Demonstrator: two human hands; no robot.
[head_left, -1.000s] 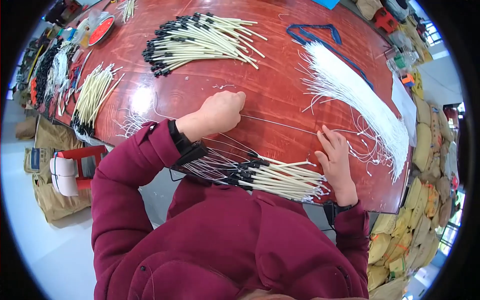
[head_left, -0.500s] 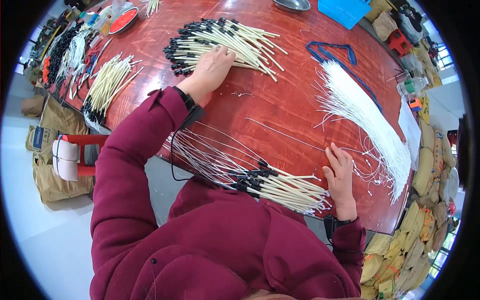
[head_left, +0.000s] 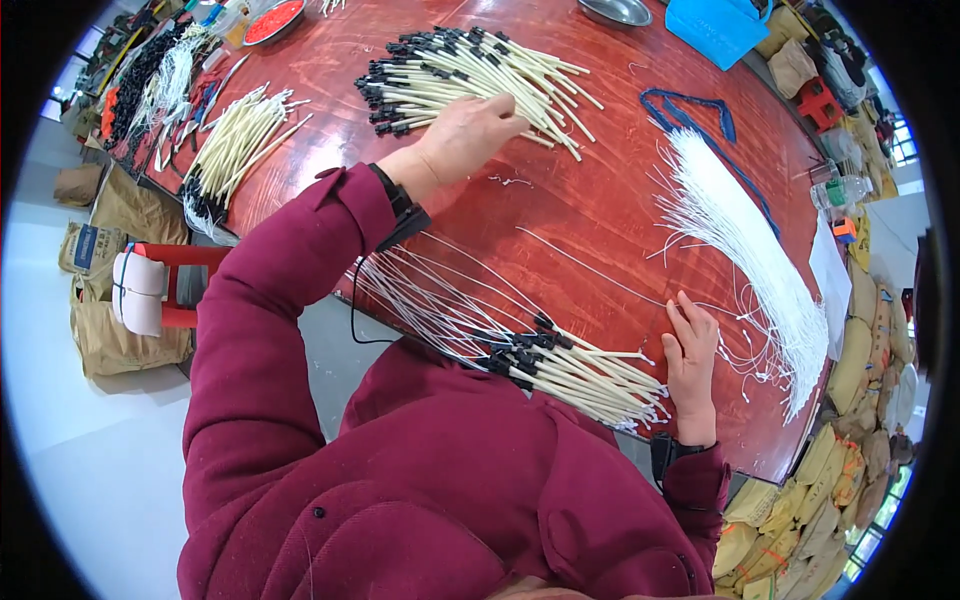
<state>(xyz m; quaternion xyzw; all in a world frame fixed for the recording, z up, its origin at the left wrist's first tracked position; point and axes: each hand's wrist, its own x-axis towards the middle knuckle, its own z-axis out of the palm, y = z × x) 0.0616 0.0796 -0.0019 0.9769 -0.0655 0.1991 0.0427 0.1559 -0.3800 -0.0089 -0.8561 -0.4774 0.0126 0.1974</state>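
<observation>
My left hand (head_left: pixel 468 138) is over the near edge of a heap of cream-coloured thin tubes with black ends (head_left: pixel 490 75), at the back middle of the table. Its fingers are curled together, and whatever they grip is hidden. My right hand (head_left: pixel 692 365) rests on the table with its thumb apart from the stretched fingers. Its fingertips touch a single thin white cord (head_left: pixel 590 264) stretched across the wood. Close to my body lies a bunch of similar tubes (head_left: pixel 600 385) with black pieces and white cords threaded through, the loose cords (head_left: pixel 425 300) trailing left.
On the red-brown table (head_left: pixel 570 190), a thick bundle of white cords (head_left: pixel 750 240) lies right, beside a dark blue strip (head_left: pixel 725 120). Another tube bunch (head_left: pixel 238 150) lies left. Farther back are a bowl of red bits (head_left: pixel 275 20), a metal dish (head_left: pixel 617 11) and a blue basket (head_left: pixel 717 30).
My left hand has slid right and slightly toward me along the tube heap. My right hand has stayed by the white cord. The whole view has shifted a little.
</observation>
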